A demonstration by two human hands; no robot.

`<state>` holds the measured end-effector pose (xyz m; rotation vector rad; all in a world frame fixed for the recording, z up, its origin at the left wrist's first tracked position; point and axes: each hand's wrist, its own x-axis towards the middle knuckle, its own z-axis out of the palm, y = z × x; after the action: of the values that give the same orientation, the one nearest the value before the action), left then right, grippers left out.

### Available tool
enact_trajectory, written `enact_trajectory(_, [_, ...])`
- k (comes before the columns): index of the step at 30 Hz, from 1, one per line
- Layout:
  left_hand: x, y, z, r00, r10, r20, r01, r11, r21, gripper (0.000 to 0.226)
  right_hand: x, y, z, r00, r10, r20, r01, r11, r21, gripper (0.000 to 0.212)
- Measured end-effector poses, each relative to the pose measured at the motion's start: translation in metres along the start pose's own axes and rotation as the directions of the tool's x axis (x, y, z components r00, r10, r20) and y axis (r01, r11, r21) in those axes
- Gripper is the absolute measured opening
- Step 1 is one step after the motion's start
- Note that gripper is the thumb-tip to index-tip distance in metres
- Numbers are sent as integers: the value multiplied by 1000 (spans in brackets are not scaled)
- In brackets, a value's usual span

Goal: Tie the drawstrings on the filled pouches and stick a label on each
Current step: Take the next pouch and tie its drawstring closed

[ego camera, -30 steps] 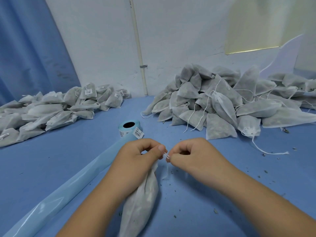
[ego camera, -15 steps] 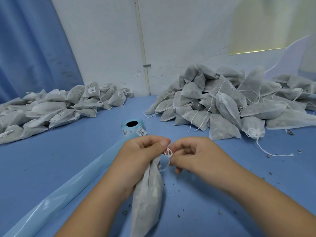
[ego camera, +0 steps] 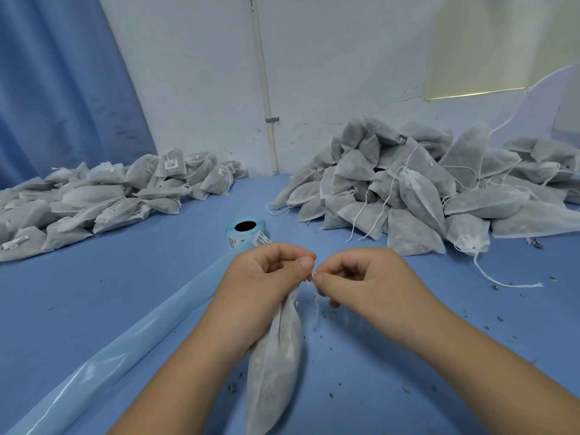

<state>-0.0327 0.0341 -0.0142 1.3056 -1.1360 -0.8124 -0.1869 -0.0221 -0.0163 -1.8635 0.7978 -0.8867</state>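
Observation:
A filled grey-white pouch [ego camera: 273, 365] hangs below my hands over the blue table [ego camera: 141, 296]. My left hand [ego camera: 260, 284] grips its gathered neck and pinches one end of the thin white drawstring [ego camera: 314, 290]. My right hand [ego camera: 364, 277] pinches the other end right beside it, thumb tips almost touching. A loose string tail dangles under the right hand. Just behind my hands stands a light-blue label roll [ego camera: 246, 235], with a printed label sticking out at its right.
Unlabelled pouches with loose strings are heaped at the back right [ego camera: 423, 189]. Labelled pouches lie in a pile at the back left [ego camera: 103, 199]. A pale blue backing strip [ego camera: 110, 359] runs from the roll to the lower left. Herb crumbs dot the table.
The small string loop seen between my hands half a second ago has been drawn tight; both hands now pinch the string close together. The pouch hangs much as before.

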Motion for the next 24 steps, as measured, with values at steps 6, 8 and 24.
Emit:
enact_trajectory(6, [0, -1, 0, 998, 55, 1, -55, 994, 96, 9, 1, 1, -1, 999, 29, 15, -29, 1000, -1, 15])
enact_trajectory(8, [1, -2, 0, 998, 64, 7, -64, 989, 132, 10, 1, 0, -2, 998, 56, 20, -57, 998, 19, 16])
enact_trajectory(24, [1, 0, -6, 971, -185, 154, 157, 972, 175, 36, 2, 4, -2, 999, 48, 22, -47, 998, -41, 14])
